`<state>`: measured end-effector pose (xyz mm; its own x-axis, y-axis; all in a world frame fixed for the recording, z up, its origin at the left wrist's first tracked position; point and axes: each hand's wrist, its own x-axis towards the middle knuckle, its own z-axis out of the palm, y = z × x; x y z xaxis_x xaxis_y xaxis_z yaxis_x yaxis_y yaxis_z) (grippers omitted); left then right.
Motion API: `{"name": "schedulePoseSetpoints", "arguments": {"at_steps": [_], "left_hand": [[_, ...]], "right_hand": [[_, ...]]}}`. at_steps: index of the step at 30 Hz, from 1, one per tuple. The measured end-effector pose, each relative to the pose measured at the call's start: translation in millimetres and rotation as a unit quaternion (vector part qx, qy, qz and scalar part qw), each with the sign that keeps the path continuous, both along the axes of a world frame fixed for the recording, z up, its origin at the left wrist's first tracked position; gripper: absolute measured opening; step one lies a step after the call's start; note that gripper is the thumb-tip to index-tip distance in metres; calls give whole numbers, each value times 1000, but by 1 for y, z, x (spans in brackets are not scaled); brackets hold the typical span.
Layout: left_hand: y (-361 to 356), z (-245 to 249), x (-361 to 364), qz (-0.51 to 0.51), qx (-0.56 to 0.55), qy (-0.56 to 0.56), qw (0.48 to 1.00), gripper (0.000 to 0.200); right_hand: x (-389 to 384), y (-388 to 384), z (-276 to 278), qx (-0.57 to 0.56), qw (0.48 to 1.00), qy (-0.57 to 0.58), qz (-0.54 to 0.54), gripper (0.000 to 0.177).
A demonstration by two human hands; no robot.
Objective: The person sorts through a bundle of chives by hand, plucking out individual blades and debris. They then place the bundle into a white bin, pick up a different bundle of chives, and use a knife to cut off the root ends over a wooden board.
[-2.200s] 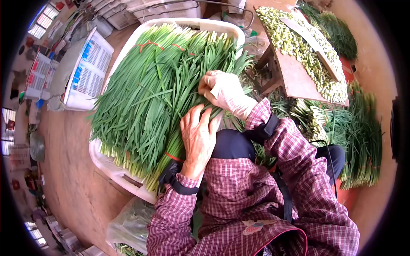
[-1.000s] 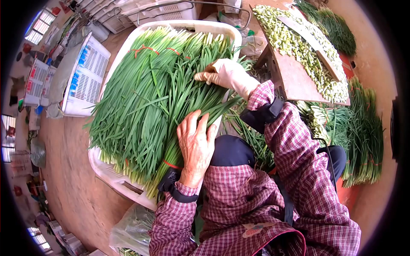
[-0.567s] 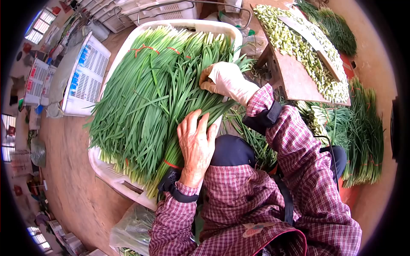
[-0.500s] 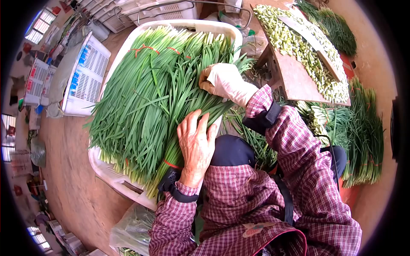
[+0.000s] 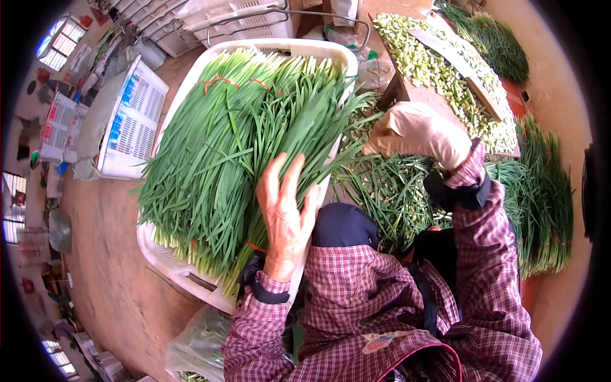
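Observation:
A white crate (image 5: 349, 58) is full of long green leafy stalks (image 5: 210, 146) with pale ends, some tied with red bands. My left hand (image 5: 284, 213) is bare and rests on the leaves at the crate's near right side, fingers spread. A red band circles the bundle beside its wrist. My right hand (image 5: 417, 132), in a pale glove, is off the crate, over loose stalks (image 5: 388, 191) lying to the right. Its fingers are bent together, and whether a leaf is between them is too small to tell.
A knife (image 5: 455, 60) lies on chopped pale-green pieces (image 5: 407, 48) on a wooden board (image 5: 439, 108) at upper right. Tied bundles (image 5: 544, 197) stand at far right. Another white crate (image 5: 137, 111) is at left. A clear plastic bag (image 5: 200, 340) lies at the bottom.
My right hand has moved right, away from the leaves in the crate to above the loose stalks. My left hand has shifted slightly, its fingers wider apart.

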<state>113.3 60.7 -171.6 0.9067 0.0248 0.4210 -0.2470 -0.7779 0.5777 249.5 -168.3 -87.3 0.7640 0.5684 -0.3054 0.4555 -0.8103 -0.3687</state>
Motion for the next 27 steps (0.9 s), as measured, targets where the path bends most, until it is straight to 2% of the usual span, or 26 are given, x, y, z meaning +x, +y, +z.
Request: {"name": "schedulePoseSetpoints", "arguments": {"at_steps": [1,2,3,5,7,9,10,11,13,16,20,24,27], "left_hand": [[3,8,4,14,1,-12,1000,49],[10,10,11,19,-29,-22,999,51],[15,12,20,20,-65,-5,998,55],[23,6,39,52,21,12,998,57],[22,-5,55,54,78,39,995,55],[16,-22,59,20,74,31,997,51],[10,-30,55,9,96,5,995,49],[3,-36,52,2,143,4,990,46],[-10,-38,44,3,154,10,988,44],[-12,-39,44,3,147,16,989,43],[-14,-42,44,7,149,11,989,43],[-15,-44,44,14,154,7,988,44],[-15,-44,45,16,154,6,988,45]], "right_hand": [[-7,-3,10,-10,1000,-12,17,17],[-15,2,24,40,997,-70,17,17],[-12,9,12,140,980,-138,-21,19],[5,37,-7,279,934,-219,-34,17],[25,72,-30,390,901,-185,-44,16],[40,100,-44,430,895,-104,-49,16],[48,111,-54,425,897,-115,-35,11],[54,118,-63,427,900,-80,-40,9],[69,119,-89,442,896,-25,-35,8],[80,111,-118,466,883,-26,-38,12],[77,101,-129,436,899,27,-37,23],[76,102,-124,412,910,37,-18,22],[71,103,-120,379,925,-30,4,21]]}}
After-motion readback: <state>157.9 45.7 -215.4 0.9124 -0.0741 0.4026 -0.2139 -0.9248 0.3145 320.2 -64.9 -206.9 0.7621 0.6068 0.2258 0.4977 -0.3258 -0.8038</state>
